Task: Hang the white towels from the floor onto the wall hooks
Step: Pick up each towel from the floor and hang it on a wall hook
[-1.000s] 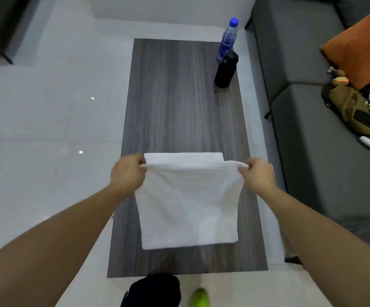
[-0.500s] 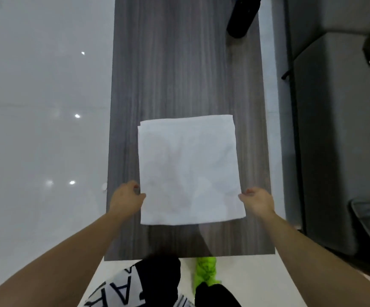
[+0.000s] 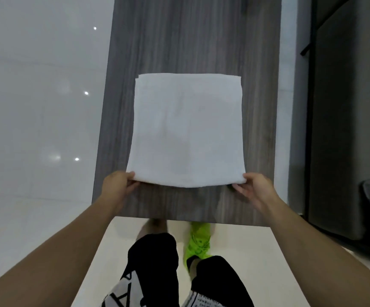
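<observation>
Each grip pinches a near corner of the folded white cloth towel (image 3: 187,129): left hand (image 3: 118,187), right hand (image 3: 253,189). It lies flat on the grey wood-grain table (image 3: 192,41). No wall hooks in view; hanging not yet done.

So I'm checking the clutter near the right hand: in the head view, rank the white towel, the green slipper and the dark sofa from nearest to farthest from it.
From the right hand:
1. White towel, its near right corner at the fingertips, on the table.
2. Green slipper, on the floor below the table's near edge.
3. Dark sofa, off to the right.
</observation>
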